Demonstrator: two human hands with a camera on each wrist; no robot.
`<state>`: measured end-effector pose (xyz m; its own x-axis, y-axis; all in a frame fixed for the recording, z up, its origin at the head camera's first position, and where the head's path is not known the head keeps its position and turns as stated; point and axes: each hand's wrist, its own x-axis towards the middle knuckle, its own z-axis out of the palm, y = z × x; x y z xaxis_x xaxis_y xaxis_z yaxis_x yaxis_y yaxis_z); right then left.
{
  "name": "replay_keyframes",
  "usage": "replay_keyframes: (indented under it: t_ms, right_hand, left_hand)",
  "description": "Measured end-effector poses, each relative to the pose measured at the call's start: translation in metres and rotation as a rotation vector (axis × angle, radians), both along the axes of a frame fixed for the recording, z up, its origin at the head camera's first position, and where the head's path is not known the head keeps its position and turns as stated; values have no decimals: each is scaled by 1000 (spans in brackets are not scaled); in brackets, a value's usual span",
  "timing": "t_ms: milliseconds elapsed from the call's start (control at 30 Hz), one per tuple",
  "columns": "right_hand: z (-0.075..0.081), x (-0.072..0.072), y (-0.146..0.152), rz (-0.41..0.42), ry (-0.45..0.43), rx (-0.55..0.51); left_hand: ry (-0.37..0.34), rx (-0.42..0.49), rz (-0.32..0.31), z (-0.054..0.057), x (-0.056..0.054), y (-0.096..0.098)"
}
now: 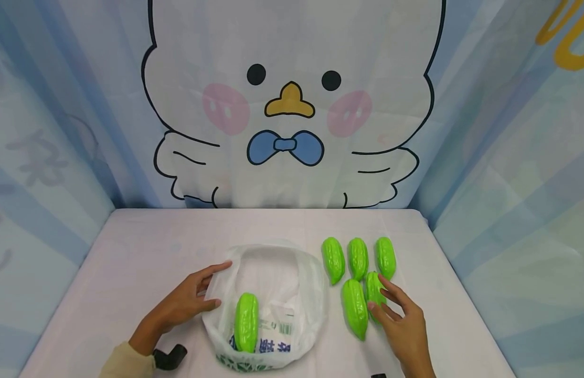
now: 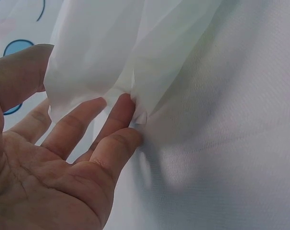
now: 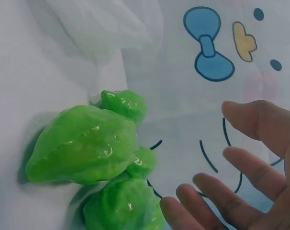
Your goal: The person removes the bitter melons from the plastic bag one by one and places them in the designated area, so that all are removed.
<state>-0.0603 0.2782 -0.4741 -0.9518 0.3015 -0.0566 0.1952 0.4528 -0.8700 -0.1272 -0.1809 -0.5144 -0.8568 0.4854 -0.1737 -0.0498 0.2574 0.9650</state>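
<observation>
A white plastic bag stands with its mouth wide, one green bitter melon lying inside over printed lettering. My left hand touches the bag's left rim with fingers extended. In the left wrist view, the left hand has its fingertips against the thin plastic. On the right, my right hand hovers around a bitter melon, thumb and fingers spread. In the right wrist view, the right hand shows a bare palm beside the glossy bitter melons.
Another bitter melon lies left of the one by my right hand. Three more, including a bitter melon, form a row behind. A black object sits by the left wrist. A cartoon cloth hangs behind the white table.
</observation>
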Motion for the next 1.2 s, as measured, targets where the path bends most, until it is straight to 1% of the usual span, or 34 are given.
replay_keyframes:
  t_ms: [133, 400, 700, 867, 1067, 1200]
  right_hand:
    - [1, -1, -7, 14, -1, -7]
    - [2, -3, -21, 40, -38, -50]
    - [-2, -3, -40, 100, -6, -87]
    - [-2, -2, -53, 130, 7, -83]
    - [-5, -3, -68, 151, 13, -113]
    - [-6, -2, -76, 161, -4, -115]
  left_hand:
    - [5, 2, 1, -1, 0, -1]
    - [5, -4, 9, 0, 1, -1]
    - [16, 8, 2, 0, 0, 0]
    - [20, 5, 5, 0, 0, 0]
    - [26, 14, 1, 0, 1, 0]
    - [29, 14, 1, 0, 1, -1]
